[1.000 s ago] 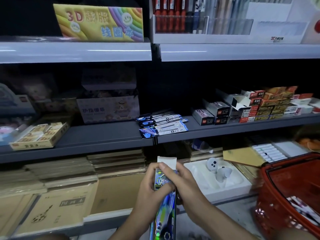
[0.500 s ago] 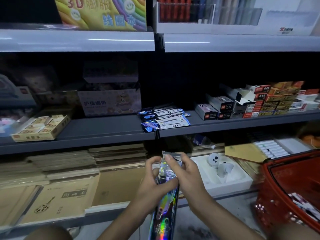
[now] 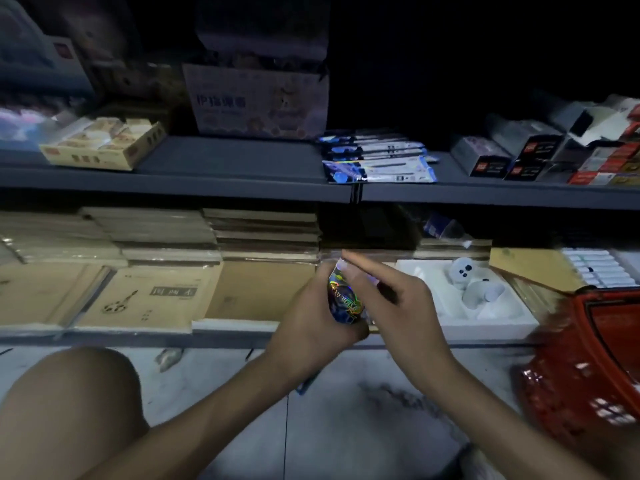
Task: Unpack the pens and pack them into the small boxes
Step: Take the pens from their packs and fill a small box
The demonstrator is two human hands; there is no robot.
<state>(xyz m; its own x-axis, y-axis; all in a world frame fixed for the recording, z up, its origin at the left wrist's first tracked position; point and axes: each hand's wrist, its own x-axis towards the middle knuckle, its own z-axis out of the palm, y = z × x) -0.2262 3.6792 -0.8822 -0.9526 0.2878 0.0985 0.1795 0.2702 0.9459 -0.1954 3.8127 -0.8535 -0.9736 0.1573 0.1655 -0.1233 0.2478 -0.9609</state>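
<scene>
Head view: the left grip point(image 3: 313, 325) is clenched round the middle of a narrow, holographic foil pen pack point(image 3: 343, 301). It holds the pack nearly upright in front of the lowest shelf edge point(image 3: 242, 325), above the pale, stained floor point(image 3: 346, 427). The right grip point(image 3: 393, 299) lies against the upper right side of the pack. Its forefinger point(image 3: 358, 266) stretches straight along the pack's top end. The thumb is hidden behind the foil, so I cannot tell whether this grip pinches the pack or only touches it.

On the dark grey middle shelf point(image 3: 225, 168), straight above the hands, lies a fanned stack of blue-and-white flat pen packs point(image 3: 379, 162). To its right stand small grey and black cardboard boxes point(image 3: 502, 157), beside red and orange ones at the frame's edge.

A shallow yellow cardboard tray of small items point(image 3: 100, 143) sits on the same shelf at left. Brown kraft-paper sketchbooks point(image 3: 149, 296) fill the bottom shelf at left. A white foam tray point(image 3: 502, 323) holding two white rounded devices lies just right of the hands. A red plastic mesh basket point(image 3: 588, 358), blurred, stands at far right. A bare knee point(image 3: 69, 410) shows at lower left.
</scene>
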